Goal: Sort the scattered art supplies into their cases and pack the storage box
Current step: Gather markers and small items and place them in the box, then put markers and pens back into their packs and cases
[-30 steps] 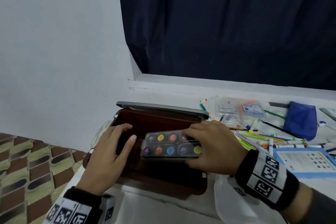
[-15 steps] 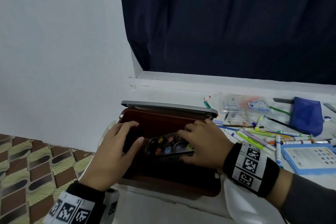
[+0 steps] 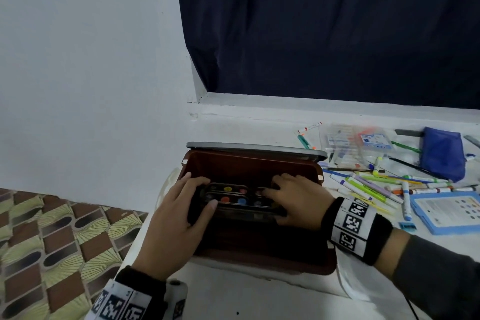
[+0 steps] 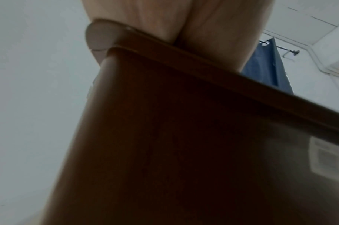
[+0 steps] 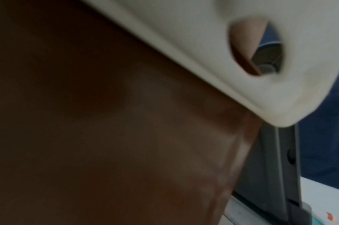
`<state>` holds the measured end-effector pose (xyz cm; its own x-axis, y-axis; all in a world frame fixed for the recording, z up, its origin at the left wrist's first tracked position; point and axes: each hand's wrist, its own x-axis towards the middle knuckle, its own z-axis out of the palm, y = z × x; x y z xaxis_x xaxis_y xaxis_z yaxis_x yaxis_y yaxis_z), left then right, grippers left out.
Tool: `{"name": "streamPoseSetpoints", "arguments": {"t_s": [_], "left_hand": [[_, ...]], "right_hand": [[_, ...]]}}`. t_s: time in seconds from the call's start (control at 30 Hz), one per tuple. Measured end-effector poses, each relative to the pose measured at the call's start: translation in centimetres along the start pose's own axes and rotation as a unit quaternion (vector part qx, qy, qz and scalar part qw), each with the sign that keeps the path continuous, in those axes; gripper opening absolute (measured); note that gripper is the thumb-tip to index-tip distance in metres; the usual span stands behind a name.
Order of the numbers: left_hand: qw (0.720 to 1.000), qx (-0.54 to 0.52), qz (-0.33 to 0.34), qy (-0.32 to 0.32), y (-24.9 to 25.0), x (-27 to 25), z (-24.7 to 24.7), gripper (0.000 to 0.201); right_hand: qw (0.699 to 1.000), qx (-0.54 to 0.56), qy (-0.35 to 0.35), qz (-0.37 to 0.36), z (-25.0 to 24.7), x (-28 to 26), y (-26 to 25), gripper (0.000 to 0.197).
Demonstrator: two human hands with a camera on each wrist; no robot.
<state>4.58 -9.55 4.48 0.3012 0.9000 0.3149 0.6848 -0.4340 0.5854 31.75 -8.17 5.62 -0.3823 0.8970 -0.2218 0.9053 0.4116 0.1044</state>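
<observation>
A brown storage box (image 3: 249, 161) stands open on the white table, its grey lid (image 3: 254, 148) upright behind it. A clear paint case (image 3: 233, 197) with round colour pans lies low inside the box. My left hand (image 3: 204, 193) grips the case's left end, fingers over the top and thumb on the near side. At the right end, my right hand (image 3: 275, 205) holds it the same way. The left wrist view shows only the box's brown outer wall (image 4: 183, 137) and my palm (image 4: 183, 18). The right wrist view is filled by the box wall (image 5: 107, 121) and a white latch (image 5: 203, 53).
Several markers (image 3: 368, 187) lie scattered right of the box, with a clear marker case (image 3: 355, 143), a blue pouch (image 3: 442, 153) and a blue card (image 3: 452, 212). The wall and dark curtain stand close behind. A patterned floor (image 3: 52, 241) lies below the table's left edge.
Both hands have lowered the paint case from above the box down into it. My left hand has closed on the case's left end.
</observation>
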Motion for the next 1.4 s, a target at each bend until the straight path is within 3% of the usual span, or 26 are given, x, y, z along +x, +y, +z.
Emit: {"name": "streamPoseSetpoints", "arguments": {"t_s": [0.27,0.5,0.63,0.77,1.1,1.4], "left_hand": [[1.0,0.014,0.013,-0.008,0.2,0.3,0.4,0.037],[0.999,0.027,0.017,-0.034,0.0,0.5,0.5,0.044],[0.999,0.018,0.022,-0.034,0.0,0.4,0.5,0.045],[0.999,-0.005,0.03,-0.038,0.2,0.3,0.2,0.047],[0.996,-0.032,0.079,0.0,2.2,0.4,0.0,0.032],[0.993,-0.067,0.083,0.045,11.6,-1.0,5.6,0.021]], "right_hand": [[1.0,0.004,-0.025,0.009,0.3,0.4,0.5,0.06],[0.999,0.033,-0.004,0.004,0.2,0.3,0.6,0.056],[0.996,0.07,0.047,0.024,0.1,0.1,0.2,0.042],[0.981,0.12,0.147,0.029,-0.6,-1.0,-0.1,0.024],[0.918,0.236,0.317,0.035,-0.2,-9.1,0.5,0.012],[0.897,0.282,0.337,0.035,2.8,-18.2,6.9,0.008]]}}
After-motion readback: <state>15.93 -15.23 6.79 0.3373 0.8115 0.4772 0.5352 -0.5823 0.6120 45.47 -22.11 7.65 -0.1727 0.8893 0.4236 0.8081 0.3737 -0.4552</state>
